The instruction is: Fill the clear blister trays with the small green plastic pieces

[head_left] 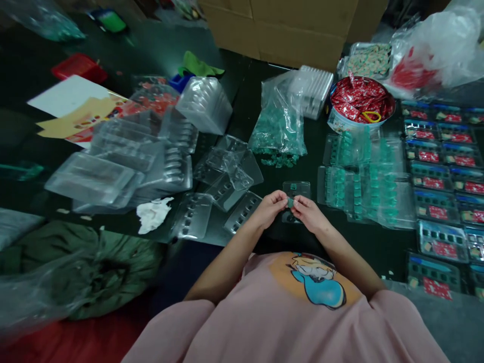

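Observation:
Both hands meet over a clear plastic blister tray [302, 188] lying on the dark table. Between the fingertips is a small green plastic piece [290, 202]. My left hand [273, 205] pinches it from the left, and my right hand [307, 212] pinches it from the right. One green piece shows in the tray's upper part; my hands hide much of the rest. Beyond them, loose green pieces [280, 160] spill from the mouth of a clear bag [278, 121]. To the right lie trays filled with rows of green pieces [357, 186].
Stacked clear trays [124, 166] and loose trays [230, 186] lie left. A round tin [342, 123] of red packets stands back right, near finished-looking packs [434, 201] in rows. A cardboard box [280, 30] stands behind. A crumpled white tissue [153, 214] lies near the front edge.

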`<action>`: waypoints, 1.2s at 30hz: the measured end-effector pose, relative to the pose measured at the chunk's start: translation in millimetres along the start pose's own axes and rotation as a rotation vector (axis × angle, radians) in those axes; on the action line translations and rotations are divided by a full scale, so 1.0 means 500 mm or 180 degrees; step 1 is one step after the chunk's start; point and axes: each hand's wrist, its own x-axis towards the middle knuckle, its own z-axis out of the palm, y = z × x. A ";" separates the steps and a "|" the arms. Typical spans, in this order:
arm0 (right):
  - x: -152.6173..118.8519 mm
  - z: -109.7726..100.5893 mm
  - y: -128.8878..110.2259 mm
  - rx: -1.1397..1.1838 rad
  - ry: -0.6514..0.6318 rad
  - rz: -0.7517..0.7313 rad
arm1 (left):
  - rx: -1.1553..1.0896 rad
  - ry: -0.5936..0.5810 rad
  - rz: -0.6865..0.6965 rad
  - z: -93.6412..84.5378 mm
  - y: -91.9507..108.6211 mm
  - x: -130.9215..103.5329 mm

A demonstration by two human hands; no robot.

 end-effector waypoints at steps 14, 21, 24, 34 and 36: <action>-0.031 -0.027 0.054 -0.0384 0.0261 -0.0658 | -0.0410 0.0198 -0.0448 0.017 -0.046 -0.027; 0.023 -0.044 0.036 -0.1424 0.0627 -0.0999 | 0.0533 0.0447 0.0390 0.015 -0.036 0.017; 0.056 -0.049 0.015 -0.2093 0.0754 -0.1157 | 0.1177 0.0547 0.0648 0.017 -0.027 0.049; 0.082 -0.055 0.004 -0.3392 0.1039 -0.1375 | 0.3337 0.0774 0.0974 0.022 -0.039 0.088; 0.086 -0.057 0.007 -0.3503 0.0992 -0.1377 | 0.3520 0.0776 0.0953 0.023 -0.040 0.090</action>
